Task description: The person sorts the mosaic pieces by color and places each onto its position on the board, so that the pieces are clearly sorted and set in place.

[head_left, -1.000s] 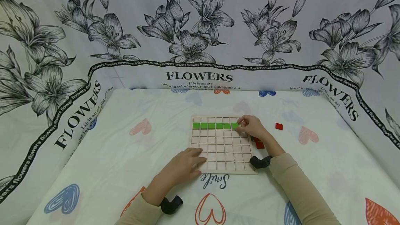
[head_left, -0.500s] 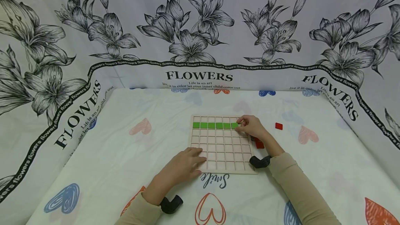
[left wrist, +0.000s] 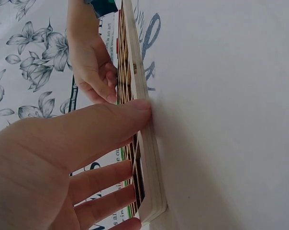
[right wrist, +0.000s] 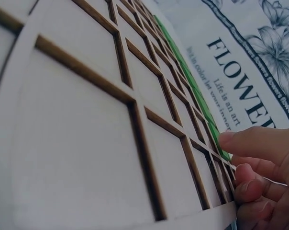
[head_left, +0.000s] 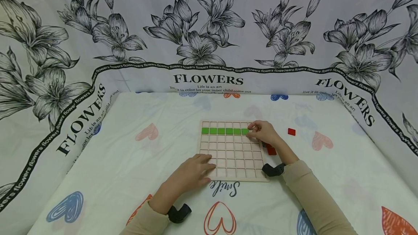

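A square wooden grid board (head_left: 233, 181) lies on the printed cloth. One row near its far side holds several green square tiles (head_left: 217, 131) side by side. At the right end of that row my right hand (head_left: 263, 132) pinches the last green tile (head_left: 244, 131) between thumb and index finger. In the right wrist view, its thumb (right wrist: 227, 140) meets the green strip, with the other fingers curled below. My left hand (head_left: 191, 171) rests on the board's near left corner; in the left wrist view its thumb (left wrist: 140, 109) lies against the wooden edge, fingers extended.
Red tiles (head_left: 271, 151) lie beside the board's right edge, partly hidden by the right hand. A lone red tile (head_left: 291, 132) sits farther right. Black wrist devices (head_left: 179, 213) are on both arms. A flower-printed curtain (head_left: 209, 79) stands behind the table.
Almost nothing differs. The right wrist has shifted very slightly to the right, its fingers staying at the end of the green row; the left hand stays put.
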A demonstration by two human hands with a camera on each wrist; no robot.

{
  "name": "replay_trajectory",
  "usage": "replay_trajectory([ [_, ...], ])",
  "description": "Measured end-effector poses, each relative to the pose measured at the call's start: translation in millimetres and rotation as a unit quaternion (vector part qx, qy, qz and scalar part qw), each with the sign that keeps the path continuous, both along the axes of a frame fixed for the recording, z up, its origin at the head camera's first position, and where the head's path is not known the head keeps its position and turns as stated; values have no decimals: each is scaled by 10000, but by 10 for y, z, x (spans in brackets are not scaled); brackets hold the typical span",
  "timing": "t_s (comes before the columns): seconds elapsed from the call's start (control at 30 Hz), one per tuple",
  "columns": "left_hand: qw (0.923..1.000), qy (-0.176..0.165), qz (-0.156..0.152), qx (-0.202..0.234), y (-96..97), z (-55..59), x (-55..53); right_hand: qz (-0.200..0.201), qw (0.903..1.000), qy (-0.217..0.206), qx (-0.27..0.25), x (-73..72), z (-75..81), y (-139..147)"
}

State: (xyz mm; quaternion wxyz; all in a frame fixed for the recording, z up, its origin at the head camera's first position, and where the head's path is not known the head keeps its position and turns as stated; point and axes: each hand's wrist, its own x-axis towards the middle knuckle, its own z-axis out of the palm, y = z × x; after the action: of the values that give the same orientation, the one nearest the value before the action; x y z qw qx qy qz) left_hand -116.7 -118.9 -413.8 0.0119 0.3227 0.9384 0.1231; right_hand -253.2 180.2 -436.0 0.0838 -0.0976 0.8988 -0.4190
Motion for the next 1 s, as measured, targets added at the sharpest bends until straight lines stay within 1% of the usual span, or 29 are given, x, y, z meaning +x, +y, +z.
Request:
replay_trajectory([
  [0.2, 10000, -58, 23, -1, 3, 6, -2, -27, 10000, 11, -61, 26, 16, 27],
  [0.43, 10000, 7, -57, 13, 1, 6, -1, -191, 9996, -158, -166, 109, 87, 97],
  [0.63, 10000, -25, 4, 25, 7, 10, -2, -274, 9996, -116, -8, 142, 140, 161],
  [0.8, 10000, 31, 6, 13, 13, 10, -4, -370, 9992, -73, 129, 164, 158, 230],
  [1.0, 10000, 61, -21, -74, 15, 0, -2, -491, 9988, -88, 11, 227, 154, 347],
])
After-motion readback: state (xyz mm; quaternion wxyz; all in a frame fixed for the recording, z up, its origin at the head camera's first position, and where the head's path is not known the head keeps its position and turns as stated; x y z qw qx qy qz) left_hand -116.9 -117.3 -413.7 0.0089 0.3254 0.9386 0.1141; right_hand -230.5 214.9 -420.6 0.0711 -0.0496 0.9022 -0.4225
